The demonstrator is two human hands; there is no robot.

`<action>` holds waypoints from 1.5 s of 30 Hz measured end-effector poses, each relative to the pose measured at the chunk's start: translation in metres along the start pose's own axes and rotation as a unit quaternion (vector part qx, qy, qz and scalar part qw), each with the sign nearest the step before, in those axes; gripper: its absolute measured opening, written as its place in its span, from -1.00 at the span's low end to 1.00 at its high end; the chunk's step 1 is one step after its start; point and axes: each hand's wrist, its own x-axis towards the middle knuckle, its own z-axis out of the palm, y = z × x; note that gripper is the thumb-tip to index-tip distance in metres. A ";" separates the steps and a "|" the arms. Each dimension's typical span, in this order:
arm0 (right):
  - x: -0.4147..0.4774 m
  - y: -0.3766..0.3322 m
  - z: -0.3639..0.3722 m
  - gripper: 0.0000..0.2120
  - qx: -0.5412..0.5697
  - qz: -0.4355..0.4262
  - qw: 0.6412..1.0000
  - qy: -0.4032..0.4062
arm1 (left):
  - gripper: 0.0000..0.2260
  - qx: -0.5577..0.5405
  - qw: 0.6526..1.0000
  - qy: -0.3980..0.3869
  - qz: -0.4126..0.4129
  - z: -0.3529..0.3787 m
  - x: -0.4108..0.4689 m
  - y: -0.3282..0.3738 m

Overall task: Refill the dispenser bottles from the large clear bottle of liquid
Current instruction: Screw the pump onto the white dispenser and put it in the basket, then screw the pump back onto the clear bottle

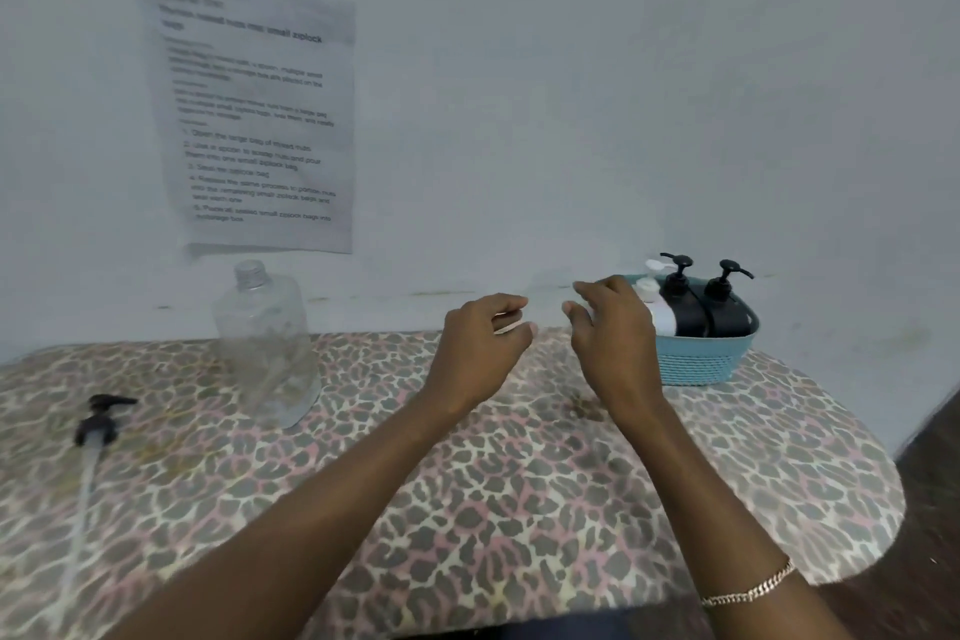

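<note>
Left hand (pixel 480 343) and right hand (pixel 615 327) hover loosely curled over the table (pixel 519 483); the right partly hides the basket (pixel 701 359) of dispenser bottles (pixel 685 312); wall notice (pixel 254 109) blurred.

A printed sheet (pixel 254 109) hangs on the wall (pixel 571 68) above the leopard-print table (pixel 519 483).
</note>
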 end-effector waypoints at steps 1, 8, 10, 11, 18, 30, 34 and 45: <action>-0.004 -0.011 0.005 -0.73 0.014 -0.010 1.000 -0.005 | -0.64 -0.003 1.000 0.011 -0.004 -0.012 -0.008 -0.003; -0.042 -0.085 0.042 -0.77 0.108 -0.076 0.990 -0.044 | -0.64 -0.001 0.996 0.092 -0.018 -0.094 -0.062 -0.021; -0.051 -0.105 0.052 -0.78 0.130 -0.087 0.986 -0.060 | -0.66 0.003 0.994 0.111 -0.021 -0.115 -0.077 -0.026; -0.057 -0.116 0.057 -0.78 0.141 -0.091 0.983 -0.070 | -0.67 0.007 0.993 0.120 -0.022 -0.127 -0.086 -0.028; -0.094 -0.193 0.093 -0.81 0.213 -0.111 0.959 -0.148 | -0.82 0.089 0.972 0.213 -0.051 -0.204 -0.148 -0.052; -0.123 -0.325 0.211 -0.51 0.183 -0.117 0.904 -0.369 | -0.75 0.268 0.887 0.235 -0.295 -0.318 -0.196 -0.116; -0.116 -0.349 0.254 -0.48 0.100 -0.083 0.903 -0.410 | -0.71 0.250 0.890 0.182 -0.334 -0.325 -0.189 -0.126; -0.111 -0.359 0.293 -0.68 0.091 -0.049 0.877 -0.468 | -0.72 0.277 0.883 0.146 -0.349 -0.330 -0.170 -0.134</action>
